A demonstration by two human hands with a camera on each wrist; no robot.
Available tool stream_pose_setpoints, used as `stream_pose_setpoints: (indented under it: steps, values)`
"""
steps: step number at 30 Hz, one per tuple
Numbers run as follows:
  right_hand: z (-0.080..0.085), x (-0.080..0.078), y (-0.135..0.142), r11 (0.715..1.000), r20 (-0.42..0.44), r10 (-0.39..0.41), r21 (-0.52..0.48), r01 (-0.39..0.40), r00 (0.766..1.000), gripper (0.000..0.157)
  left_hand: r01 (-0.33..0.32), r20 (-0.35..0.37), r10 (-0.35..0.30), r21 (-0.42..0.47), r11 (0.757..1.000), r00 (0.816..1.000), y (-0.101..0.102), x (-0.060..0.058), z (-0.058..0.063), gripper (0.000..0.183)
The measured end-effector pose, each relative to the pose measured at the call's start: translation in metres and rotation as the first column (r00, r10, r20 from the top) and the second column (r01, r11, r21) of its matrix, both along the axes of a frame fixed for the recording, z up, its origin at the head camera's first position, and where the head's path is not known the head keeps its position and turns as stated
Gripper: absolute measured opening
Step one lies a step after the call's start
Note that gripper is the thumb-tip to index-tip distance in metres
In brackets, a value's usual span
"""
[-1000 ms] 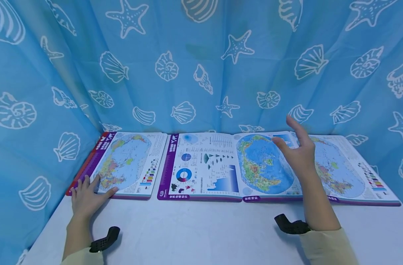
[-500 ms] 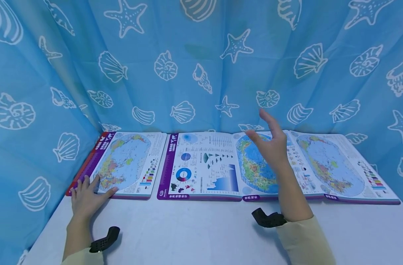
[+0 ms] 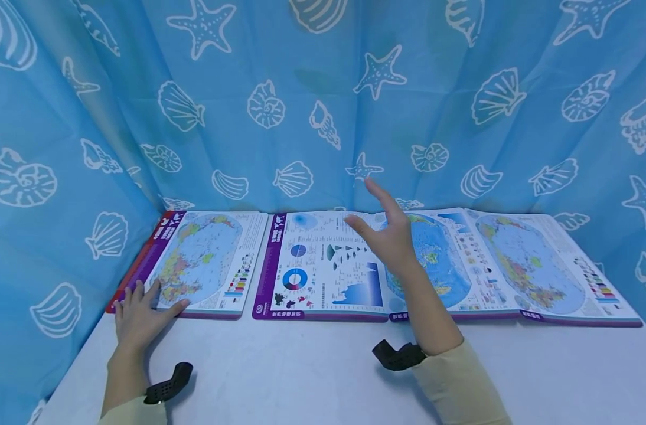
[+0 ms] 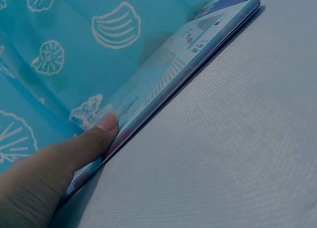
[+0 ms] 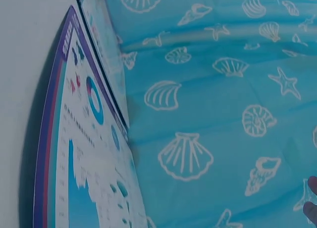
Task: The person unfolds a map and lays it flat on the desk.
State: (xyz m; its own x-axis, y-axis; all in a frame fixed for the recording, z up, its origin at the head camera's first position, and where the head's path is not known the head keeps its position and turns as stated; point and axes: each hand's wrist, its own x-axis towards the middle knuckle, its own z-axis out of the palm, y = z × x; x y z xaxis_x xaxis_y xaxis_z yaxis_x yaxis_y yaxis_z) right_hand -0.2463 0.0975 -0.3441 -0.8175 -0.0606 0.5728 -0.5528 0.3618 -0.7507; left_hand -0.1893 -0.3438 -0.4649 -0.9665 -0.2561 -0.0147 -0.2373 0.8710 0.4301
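Observation:
My left hand [image 3: 139, 319] rests with spread fingers on the near left corner of a world map sheet [image 3: 203, 248] with purple and red edging. In the left wrist view its thumb [image 4: 96, 139] lies on the sheet [image 4: 168, 79] just inside the edge. My right hand [image 3: 394, 245] hangs above a wide fold-out world map [image 3: 312, 260], thumb and fingers apart, holding nothing. Behind that hand the middle blue map panel is partly hidden. The fold-out's chart panel [image 5: 84, 139] fills the left of the right wrist view, with fingertips [image 5: 310, 213] at the right edge.
A blue curtain [image 3: 312, 77] printed with white shells and starfish hangs right behind the maps and along the left side. Both maps lie on a white table [image 3: 280, 372], with a narrow gap between them. A black wrist mount [image 3: 166, 386] sits on each wrist.
My right hand has swept left, from over the right part of the fold-out map to near its middle, uncovering the right panels. The left hand has stayed in place.

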Motion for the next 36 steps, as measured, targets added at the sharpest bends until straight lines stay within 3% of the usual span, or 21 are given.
stream_pose_setpoints:
  steps: [8,15,25,30,36]
  values:
    - [0.003,0.004,-0.034,1.0,0.001,0.014,-0.008,-0.014,1.0,0.07,0.01,-0.003,-0.01,0.003,1.0,1.0,-0.001,0.0,-0.001,0.104]
    - [0.001,0.012,-0.068,0.995,0.045,0.093,-0.028,-0.092,0.995,0.072,0.004,0.005,-0.004,-0.003,1.0,1.0,-0.002,0.006,-0.004,0.103]
    - [-0.014,0.022,-0.109,0.985,0.026,0.134,0.104,-0.136,0.991,0.07,-0.02,0.012,0.02,0.004,1.0,1.0,0.002,0.003,-0.004,0.104]
    - [-0.027,0.023,-0.124,0.979,0.11,0.151,0.118,-0.164,0.982,0.07,-0.005,-0.002,0.005,-0.008,1.0,1.0,0.0,0.0,-0.003,0.103]
    - [-0.043,0.02,-0.141,0.961,0.264,0.173,0.164,-0.221,0.949,0.073,-0.008,-0.021,0.008,-0.007,1.0,1.0,0.0,0.001,-0.001,0.098]
